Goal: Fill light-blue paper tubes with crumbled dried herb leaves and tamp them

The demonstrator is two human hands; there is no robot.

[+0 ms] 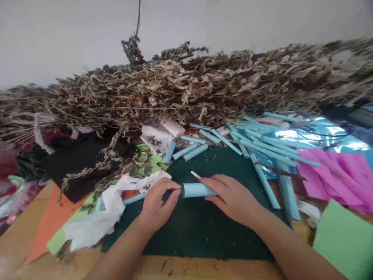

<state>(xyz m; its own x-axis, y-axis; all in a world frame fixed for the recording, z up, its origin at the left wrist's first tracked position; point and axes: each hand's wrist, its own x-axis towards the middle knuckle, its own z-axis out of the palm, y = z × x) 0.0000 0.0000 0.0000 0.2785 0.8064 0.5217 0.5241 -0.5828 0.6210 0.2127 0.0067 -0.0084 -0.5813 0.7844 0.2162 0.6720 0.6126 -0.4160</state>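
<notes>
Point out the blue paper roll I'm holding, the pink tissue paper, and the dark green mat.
Blue paper roll (194,190), head view, mid tube.
Pink tissue paper (335,175), head view, sheet's middle.
Dark green mat (198,229), head view, bare part.

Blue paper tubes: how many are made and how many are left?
Many rolled blue tubes already lie piled behind the dark green mat. One blue roll is under the right hand, with the left hand at its end. What remains cannot be told.

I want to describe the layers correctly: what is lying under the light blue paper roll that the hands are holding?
Under the light blue paper roll lies a dark green mat with small dry crumbs. The right hand covers the roll's right end; the left hand hides some mat.
</notes>
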